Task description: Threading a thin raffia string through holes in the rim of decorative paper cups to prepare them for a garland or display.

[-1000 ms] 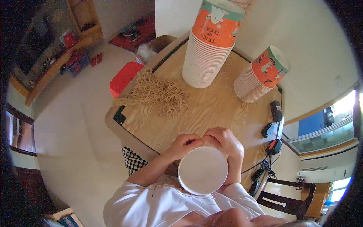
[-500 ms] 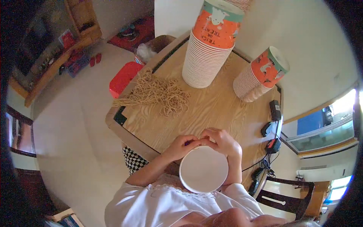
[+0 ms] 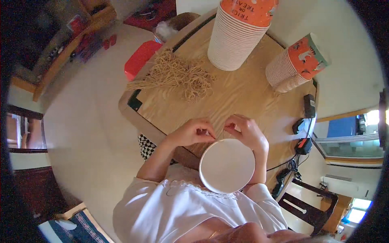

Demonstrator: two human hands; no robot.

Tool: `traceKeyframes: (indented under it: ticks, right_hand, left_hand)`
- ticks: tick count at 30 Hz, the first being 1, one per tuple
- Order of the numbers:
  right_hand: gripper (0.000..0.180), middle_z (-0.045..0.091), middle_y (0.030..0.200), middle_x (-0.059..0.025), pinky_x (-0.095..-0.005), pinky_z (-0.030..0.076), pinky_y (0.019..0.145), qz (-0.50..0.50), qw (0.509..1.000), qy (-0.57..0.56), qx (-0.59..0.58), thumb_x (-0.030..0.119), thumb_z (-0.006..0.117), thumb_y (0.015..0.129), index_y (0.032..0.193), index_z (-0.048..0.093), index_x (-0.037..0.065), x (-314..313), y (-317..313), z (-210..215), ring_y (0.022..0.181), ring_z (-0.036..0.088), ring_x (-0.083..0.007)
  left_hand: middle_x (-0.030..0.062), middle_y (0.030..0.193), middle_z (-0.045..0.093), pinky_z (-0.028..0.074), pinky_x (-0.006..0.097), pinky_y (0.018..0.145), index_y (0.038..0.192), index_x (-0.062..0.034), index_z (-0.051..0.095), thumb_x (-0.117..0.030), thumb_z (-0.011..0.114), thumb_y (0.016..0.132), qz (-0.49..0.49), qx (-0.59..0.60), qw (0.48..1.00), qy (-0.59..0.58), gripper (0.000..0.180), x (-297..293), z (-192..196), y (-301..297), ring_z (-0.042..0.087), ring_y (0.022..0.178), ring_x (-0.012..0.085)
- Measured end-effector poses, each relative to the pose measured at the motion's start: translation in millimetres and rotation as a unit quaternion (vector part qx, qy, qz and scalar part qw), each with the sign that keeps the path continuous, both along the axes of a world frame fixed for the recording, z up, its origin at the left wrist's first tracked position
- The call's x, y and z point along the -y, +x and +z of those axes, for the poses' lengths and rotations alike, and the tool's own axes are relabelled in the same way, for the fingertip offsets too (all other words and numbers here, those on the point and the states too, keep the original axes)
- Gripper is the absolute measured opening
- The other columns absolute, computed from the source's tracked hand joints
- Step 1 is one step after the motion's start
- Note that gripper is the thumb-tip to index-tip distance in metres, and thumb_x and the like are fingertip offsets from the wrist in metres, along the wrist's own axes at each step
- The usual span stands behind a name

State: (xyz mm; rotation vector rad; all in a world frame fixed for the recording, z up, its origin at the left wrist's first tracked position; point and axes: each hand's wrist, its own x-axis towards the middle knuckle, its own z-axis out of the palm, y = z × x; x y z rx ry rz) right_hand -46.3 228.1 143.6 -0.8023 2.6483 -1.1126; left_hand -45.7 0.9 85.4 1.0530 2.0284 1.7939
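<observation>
A white round paper tub (image 3: 227, 167) rests between my forearms, against my shirt, its pale round face turned up. At its far rim, my left hand (image 3: 194, 133) is closed in a pinch, thumb and forefinger together. My right hand (image 3: 246, 131) also pinches, just beyond the rim on the right. A small gap separates the two hands. Anything thin between the fingertips is too small to make out. Farther off on the wooden table (image 3: 243, 105) lies a tangled pile of tan twine (image 3: 182, 77).
A tall stack of paper tubs (image 3: 237, 38) with an orange printed top stands at the back, and a shorter stack (image 3: 289, 69) to its right. A red container (image 3: 142, 58) sits by the left edge. Black adapters (image 3: 309, 106) and cables line the right edge, near a dark chair (image 3: 310, 202).
My hands have drawn apart from each other at the tub's far rim. The view has shifted, so the table things appear higher and farther right.
</observation>
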Motion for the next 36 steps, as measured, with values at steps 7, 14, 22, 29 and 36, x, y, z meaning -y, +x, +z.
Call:
traceKeyframes:
  ticks: [7,14,22,29,36]
  right_hand:
    - [0.008,0.06,0.077,-0.0109,-0.033,0.049,0.061,0.001,1.0,0.011,-0.01,0.006,0.064,0.076,0.082,0.06,0.002,-2,1,-11,0.069,0.061,-0.0246]
    - [0.01,0.06,0.077,-0.0108,-0.0335,0.049,0.063,0.011,0.999,-0.01,-0.03,0.005,0.063,0.075,0.083,0.06,0.002,1,3,-2,0.074,0.06,-0.027]
    - [0.008,0.061,0.077,-0.0108,-0.0341,0.05,0.062,0.019,0.999,0.012,-0.045,0.004,0.062,0.076,0.083,0.058,0.002,0,2,0,0.072,0.061,-0.0275]
    - [0.007,0.06,0.077,-0.0115,-0.0359,0.049,0.063,0.009,0.999,0.006,-0.039,0.006,0.061,0.077,0.083,0.058,0.002,-2,2,-2,0.073,0.06,-0.0289]
    - [0.008,0.06,0.077,-0.0119,-0.0361,0.048,0.063,0.021,0.999,-0.002,-0.038,0.007,0.061,0.077,0.083,0.058,0.002,0,3,2,0.074,0.06,-0.0293]
  left_hand:
    - [-0.0014,0.076,0.058,0.041,0.023,0.058,0.083,-0.0055,0.064,-0.01,0.068,0.078,0.032,0.15,0.988,-0.03,0.008,-7,2,5,0.053,0.072,0.0076]
    - [0.001,0.079,0.057,0.042,0.024,0.062,0.085,-0.0055,0.065,-0.001,0.063,0.078,0.1,0.073,0.99,0.07,0.008,-29,-17,6,0.053,0.073,0.0108]
    - [0.0039,0.081,0.057,0.044,0.028,0.064,0.09,-0.0143,0.071,-0.003,0.066,0.074,0.101,-0.041,0.994,0.024,0.021,-31,-13,5,0.055,0.074,0.0171]
    - [0.0043,0.079,0.057,0.045,0.029,0.06,0.09,-0.0132,0.07,-0.01,0.069,0.074,0.103,-0.039,0.993,-0.043,0.016,-35,-12,8,0.057,0.07,0.0184]
    - [0.0046,0.079,0.059,0.045,0.027,0.058,0.086,-0.0068,0.065,-0.012,0.069,0.077,0.104,-0.042,0.994,0.001,0.011,-35,-11,10,0.057,0.068,0.015]
